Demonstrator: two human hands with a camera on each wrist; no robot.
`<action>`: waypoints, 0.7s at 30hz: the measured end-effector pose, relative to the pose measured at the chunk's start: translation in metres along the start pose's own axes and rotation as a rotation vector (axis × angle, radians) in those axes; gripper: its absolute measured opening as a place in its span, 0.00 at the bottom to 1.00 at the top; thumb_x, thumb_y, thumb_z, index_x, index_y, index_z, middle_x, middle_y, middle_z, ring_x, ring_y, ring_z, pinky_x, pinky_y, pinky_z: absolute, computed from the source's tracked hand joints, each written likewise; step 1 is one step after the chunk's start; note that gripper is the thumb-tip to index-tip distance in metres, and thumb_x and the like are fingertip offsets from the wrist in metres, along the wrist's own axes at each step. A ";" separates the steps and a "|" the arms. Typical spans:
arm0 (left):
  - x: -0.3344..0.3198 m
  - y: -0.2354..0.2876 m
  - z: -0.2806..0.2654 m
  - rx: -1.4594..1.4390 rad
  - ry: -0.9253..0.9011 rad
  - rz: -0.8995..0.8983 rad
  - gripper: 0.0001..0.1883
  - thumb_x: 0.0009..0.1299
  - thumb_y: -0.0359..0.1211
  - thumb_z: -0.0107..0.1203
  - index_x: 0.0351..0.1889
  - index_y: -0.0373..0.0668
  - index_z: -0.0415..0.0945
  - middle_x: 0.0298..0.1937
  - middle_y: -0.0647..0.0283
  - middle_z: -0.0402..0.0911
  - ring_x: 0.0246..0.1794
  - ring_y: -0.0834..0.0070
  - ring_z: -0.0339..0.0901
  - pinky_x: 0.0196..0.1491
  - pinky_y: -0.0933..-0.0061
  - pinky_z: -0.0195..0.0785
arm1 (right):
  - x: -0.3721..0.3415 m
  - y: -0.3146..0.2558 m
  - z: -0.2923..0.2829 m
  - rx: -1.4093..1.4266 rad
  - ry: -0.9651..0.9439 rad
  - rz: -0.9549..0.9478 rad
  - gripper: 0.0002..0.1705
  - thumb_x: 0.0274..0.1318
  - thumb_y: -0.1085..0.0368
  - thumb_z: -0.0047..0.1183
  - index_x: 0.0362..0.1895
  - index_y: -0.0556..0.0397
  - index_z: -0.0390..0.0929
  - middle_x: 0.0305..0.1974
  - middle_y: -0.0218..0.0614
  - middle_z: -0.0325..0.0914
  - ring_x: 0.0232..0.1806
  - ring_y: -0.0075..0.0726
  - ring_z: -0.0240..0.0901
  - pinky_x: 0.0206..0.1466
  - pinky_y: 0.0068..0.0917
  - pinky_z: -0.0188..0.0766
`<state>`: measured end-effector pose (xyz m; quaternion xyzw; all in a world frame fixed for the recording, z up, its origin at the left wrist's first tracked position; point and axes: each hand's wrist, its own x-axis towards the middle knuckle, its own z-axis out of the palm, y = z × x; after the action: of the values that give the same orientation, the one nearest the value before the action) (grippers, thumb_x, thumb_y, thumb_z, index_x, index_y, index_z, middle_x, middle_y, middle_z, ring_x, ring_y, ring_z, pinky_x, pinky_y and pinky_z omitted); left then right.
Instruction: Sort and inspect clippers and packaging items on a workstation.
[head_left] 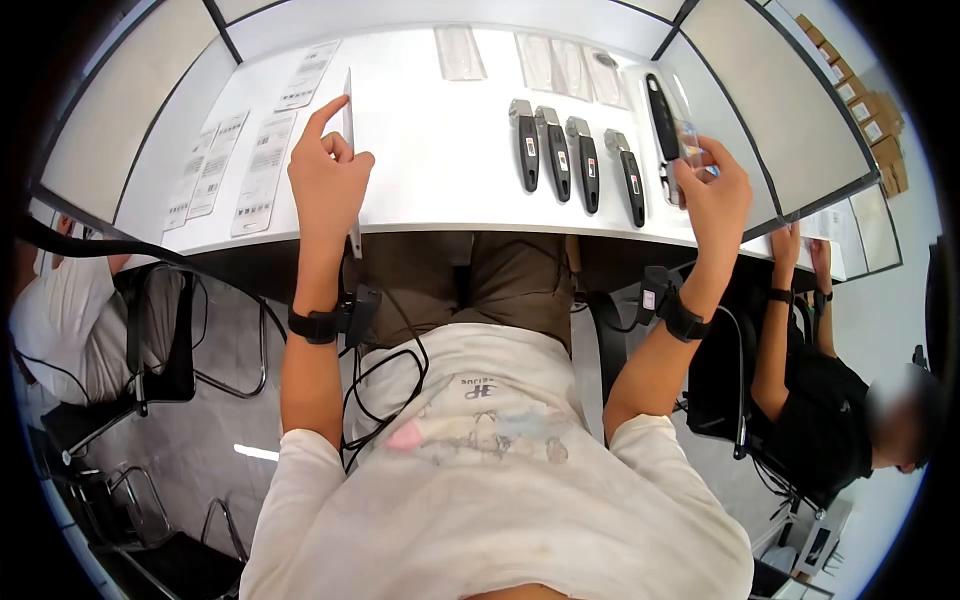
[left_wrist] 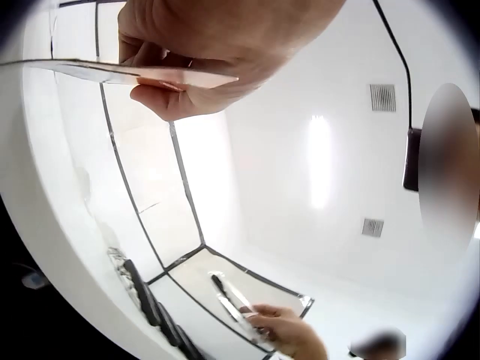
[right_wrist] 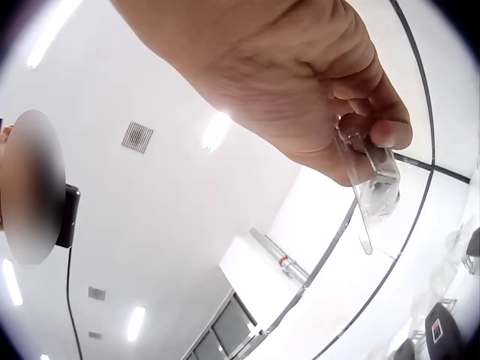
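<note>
My left hand (head_left: 330, 185) holds a thin flat card (head_left: 349, 120) on edge at the table's front, seen nearly side-on. In the left wrist view the card (left_wrist: 97, 71) is pinched between thumb and fingers. At the right end of the table my right hand (head_left: 715, 190) pinches a clear plastic blister shell (right_wrist: 379, 191) by its edge. A black-handled tool (head_left: 660, 115) lies lengthwise in that shell, its lower end partly hidden by the fingers. Nearest to this hand, several similar black-handled tools (head_left: 585, 170) with short metal heads lie in a row.
Several printed cards (head_left: 265, 175) lie on the left of the white table (head_left: 420, 150). Clear empty shells (head_left: 460, 55) lie along the back. Partition walls (head_left: 770, 100) enclose the table. Cables (head_left: 415, 370) hang by my left arm, and another person (head_left: 820, 400) sits at the right.
</note>
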<state>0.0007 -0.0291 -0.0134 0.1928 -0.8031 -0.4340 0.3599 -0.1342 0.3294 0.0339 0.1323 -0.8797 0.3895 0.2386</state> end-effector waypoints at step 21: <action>0.002 -0.026 0.003 0.546 -0.175 0.116 0.27 0.77 0.51 0.52 0.58 0.36 0.80 0.55 0.44 0.80 0.55 0.52 0.77 0.60 0.53 0.68 | -0.036 -0.065 0.079 0.808 -0.528 0.172 0.15 0.58 0.72 0.60 0.49 0.64 0.78 0.31 0.37 0.80 0.21 0.24 0.74 0.18 0.23 0.70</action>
<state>-0.0027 -0.0427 -0.0352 0.1978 -0.9279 -0.1954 0.2482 -0.1015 0.2290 0.0092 0.2355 -0.6962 0.6712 -0.0962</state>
